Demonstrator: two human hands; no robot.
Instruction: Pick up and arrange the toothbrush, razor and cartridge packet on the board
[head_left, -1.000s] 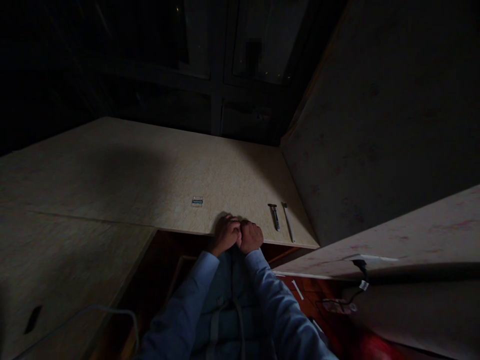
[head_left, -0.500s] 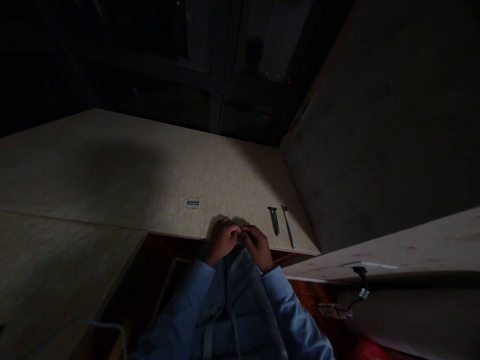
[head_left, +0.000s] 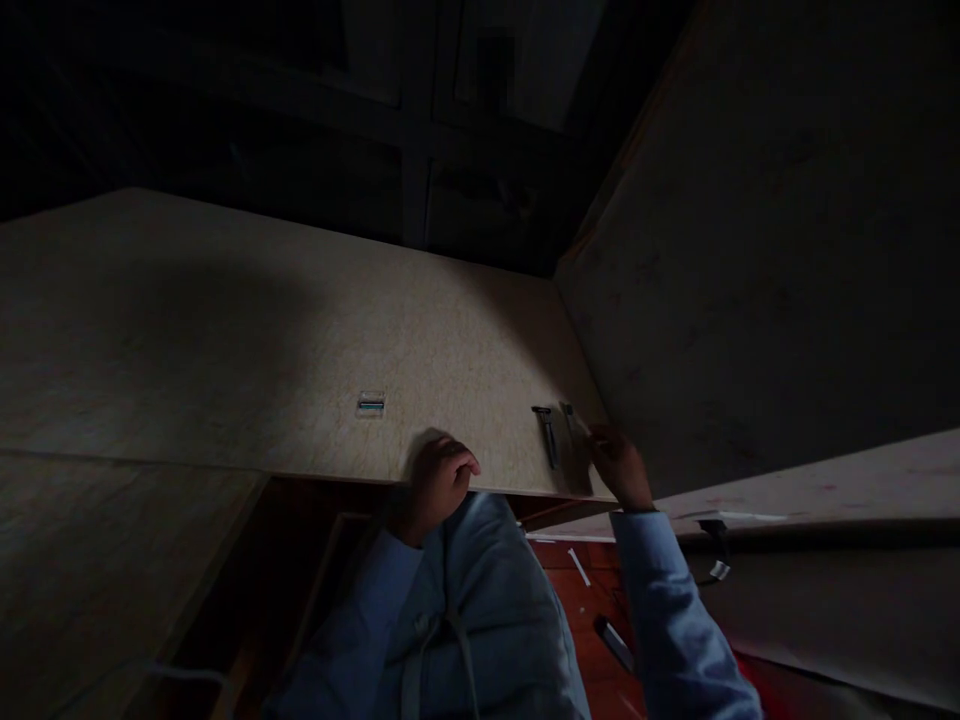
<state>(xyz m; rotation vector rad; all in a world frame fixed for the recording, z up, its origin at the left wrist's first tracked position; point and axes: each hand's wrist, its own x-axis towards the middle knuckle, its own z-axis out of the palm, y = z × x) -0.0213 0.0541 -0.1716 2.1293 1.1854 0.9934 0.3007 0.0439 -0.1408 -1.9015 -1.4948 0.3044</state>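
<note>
1. The patterned side wall runs along the right of the marble-look tabletop and is the main obstruction; a wide outward swing of the right arm might knock against it.
2. The tabletop's front edge lies just beneath both hands, so anything let go there could slide off onto the red-brown floor, where a white strip lies.
3. The person's right hand is at the tabletop's right front corner, fingertips drawn together on the toothbrush. Whether its handle is lifted clear cannot be told. A loose pinch so far from the head could let it twist or drop.
4. The left hand rests at the front edge, fingers loosely curled; nothing shows in it, but the palm is hidden, so its hold cannot be told.
5. The razor lies just left of the toothbrush, near enough to be nudged if the right hand sweeps inward; the dim light and the hand's shadow would make that likelier.
6. A small clear case with a blue-striped insert, probably a blade cartridge, lies left of the left hand, well apart from the razor.
</note>
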